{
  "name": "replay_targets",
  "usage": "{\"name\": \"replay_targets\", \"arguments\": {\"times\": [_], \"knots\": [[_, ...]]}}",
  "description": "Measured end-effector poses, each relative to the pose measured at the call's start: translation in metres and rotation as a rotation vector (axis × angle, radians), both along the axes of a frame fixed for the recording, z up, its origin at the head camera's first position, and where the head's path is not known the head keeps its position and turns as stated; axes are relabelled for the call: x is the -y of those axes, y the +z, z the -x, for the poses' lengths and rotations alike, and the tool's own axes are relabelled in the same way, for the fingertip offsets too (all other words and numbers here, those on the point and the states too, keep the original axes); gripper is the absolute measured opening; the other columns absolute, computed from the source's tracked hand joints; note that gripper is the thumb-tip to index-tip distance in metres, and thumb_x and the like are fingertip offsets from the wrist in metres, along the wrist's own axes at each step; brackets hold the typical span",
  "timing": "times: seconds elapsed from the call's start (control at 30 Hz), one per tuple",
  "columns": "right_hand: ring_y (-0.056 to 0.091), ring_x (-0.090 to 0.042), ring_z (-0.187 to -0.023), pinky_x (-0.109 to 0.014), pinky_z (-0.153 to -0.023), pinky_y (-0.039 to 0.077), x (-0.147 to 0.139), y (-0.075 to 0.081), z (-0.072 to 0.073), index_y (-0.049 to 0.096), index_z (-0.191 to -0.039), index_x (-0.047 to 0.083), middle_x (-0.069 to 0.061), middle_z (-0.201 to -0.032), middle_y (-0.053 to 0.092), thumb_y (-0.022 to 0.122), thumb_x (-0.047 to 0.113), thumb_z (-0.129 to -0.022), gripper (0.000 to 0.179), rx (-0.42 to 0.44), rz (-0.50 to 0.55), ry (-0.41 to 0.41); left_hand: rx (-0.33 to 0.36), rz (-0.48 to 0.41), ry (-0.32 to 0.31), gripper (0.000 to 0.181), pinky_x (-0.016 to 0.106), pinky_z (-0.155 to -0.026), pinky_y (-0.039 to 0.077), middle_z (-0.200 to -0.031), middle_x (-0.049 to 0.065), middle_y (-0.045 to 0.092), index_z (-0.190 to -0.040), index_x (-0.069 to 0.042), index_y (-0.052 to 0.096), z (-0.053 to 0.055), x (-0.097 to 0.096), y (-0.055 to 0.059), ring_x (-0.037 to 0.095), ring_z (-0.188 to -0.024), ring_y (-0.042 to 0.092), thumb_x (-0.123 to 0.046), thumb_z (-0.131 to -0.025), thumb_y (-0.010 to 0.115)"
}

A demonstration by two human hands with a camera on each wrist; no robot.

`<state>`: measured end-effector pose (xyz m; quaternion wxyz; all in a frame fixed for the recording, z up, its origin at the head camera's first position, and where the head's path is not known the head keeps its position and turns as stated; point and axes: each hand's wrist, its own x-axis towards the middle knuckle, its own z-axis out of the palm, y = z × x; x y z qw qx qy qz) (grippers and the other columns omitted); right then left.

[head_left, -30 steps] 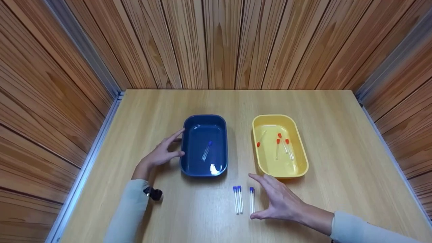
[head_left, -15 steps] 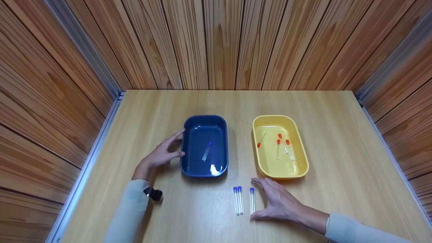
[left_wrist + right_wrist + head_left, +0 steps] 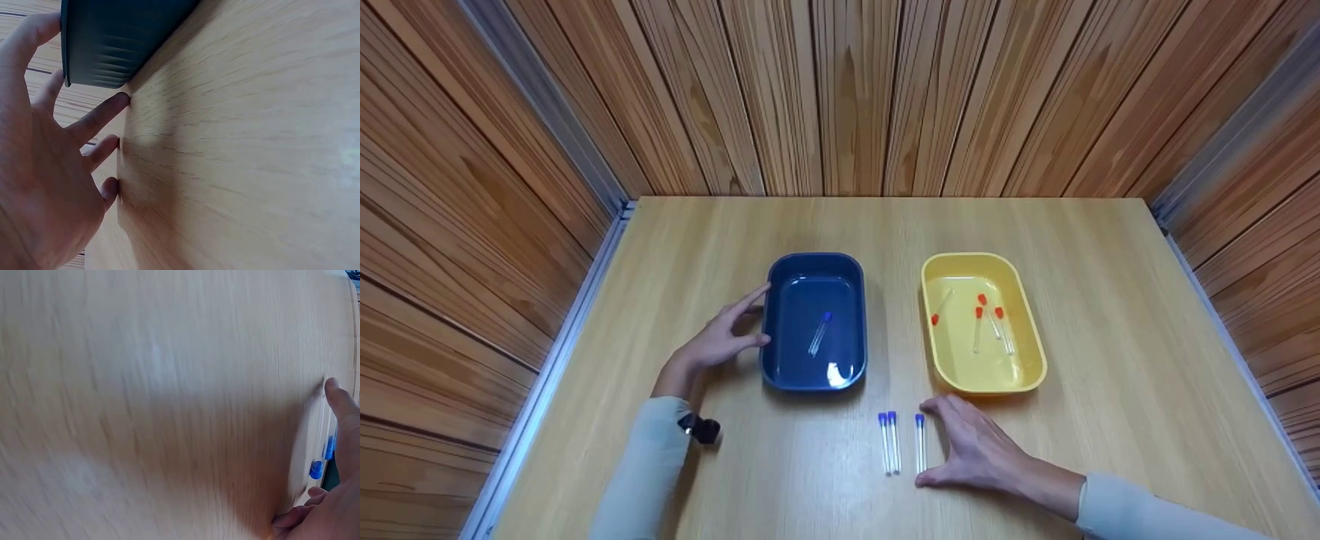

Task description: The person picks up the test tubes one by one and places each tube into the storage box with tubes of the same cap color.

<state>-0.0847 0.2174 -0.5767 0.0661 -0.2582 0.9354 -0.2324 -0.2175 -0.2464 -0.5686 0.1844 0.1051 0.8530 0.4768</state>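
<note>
My left hand (image 3: 720, 337) rests beside the navy tray (image 3: 851, 341), its thumb and a finger touching the left rim. In the left wrist view, the thumb meets the edge of that tray (image 3: 107, 50) while other fingers reach down toward the table. On the table, a clear tube with a blue cap (image 3: 920, 442) lies between the spread thumb and fingers of my right hand (image 3: 979, 450). The thumb tip is at its lower end, the fingers just past the cap. Two similar blue-capped tubes (image 3: 889, 442) lie side by side to its left.
A blue-capped tube (image 3: 820, 334) lies inside the navy tray. To the right stands a yellow tray (image 3: 975, 379) holding several red-capped tubes (image 3: 978, 330). Wood-patterned panels (image 3: 855, 97) enclose the table (image 3: 780, 480) at the back and both sides.
My right hand has come slightly left and its fingers have drawn closer to the single tube. My left hand and both trays stay in place.
</note>
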Motion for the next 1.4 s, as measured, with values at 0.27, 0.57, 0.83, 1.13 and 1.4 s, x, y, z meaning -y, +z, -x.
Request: {"name": "replay_targets", "arguments": {"times": [0.27,0.57,0.83,1.13,1.4], "knots": [[0.067,-0.016,-0.108,-0.041,-0.096,0.061,-0.001,-0.001,-0.001,0.067,-0.129,0.011,0.001,-0.120,0.069,0.103,0.066,-0.067,0.090,-0.018,0.022,0.014,0.008,-0.004,0.006,0.089,0.085,-0.135,0.017,-0.186,0.016,0.032,-0.179,-0.048,0.020,-0.001,-0.001,0.003,0.048,-0.174,0.023,-0.041,-0.109,0.074],[0.067,-0.016,-0.109,-0.042,-0.098,0.062,-0.001,0.000,-0.001,0.066,-0.130,0.013,0.001,-0.122,0.068,0.100,0.071,-0.069,0.091,0.013,0.007,0.006,-0.005,0.019,0.003,0.087,0.085,-0.134,0.018,-0.185,0.016,0.033,-0.179,-0.050,0.020,0.001,-0.002,0.002,0.048,-0.173,0.025,-0.042,-0.110,0.073],[0.065,-0.014,-0.107,-0.039,-0.094,0.060,0.000,0.004,-0.004,0.065,-0.129,0.015,0.003,-0.120,0.068,0.098,0.073,-0.070,0.090,0.003,0.004,0.015,-0.016,0.027,-0.008,0.088,0.084,-0.136,0.017,-0.187,0.015,0.031,-0.179,-0.048,0.021,0.002,-0.003,0.004,0.047,-0.173,0.029,-0.042,-0.109,0.074],[0.064,-0.014,-0.108,-0.037,-0.093,0.060,0.001,0.021,-0.008,0.063,-0.128,0.018,0.002,-0.120,0.070,0.099,0.071,-0.072,0.085,0.024,0.022,0.072,-0.002,0.021,-0.019,0.087,0.084,-0.135,0.019,-0.188,0.015,0.029,-0.179,-0.048,0.020,0.001,-0.002,0.004,0.048,-0.174,0.028,-0.041,-0.110,0.073],[0.056,-0.007,-0.106,-0.027,-0.087,0.051,0.005,0.040,-0.006,0.061,-0.136,0.020,0.004,-0.128,0.070,0.099,0.067,-0.075,0.086,0.079,-0.005,0.121,-0.003,-0.007,-0.035,0.086,0.082,-0.135,0.023,-0.191,0.010,0.020,-0.180,-0.044,0.018,0.000,0.001,0.004,0.048,-0.173,0.030,-0.036,-0.112,0.070]]}}
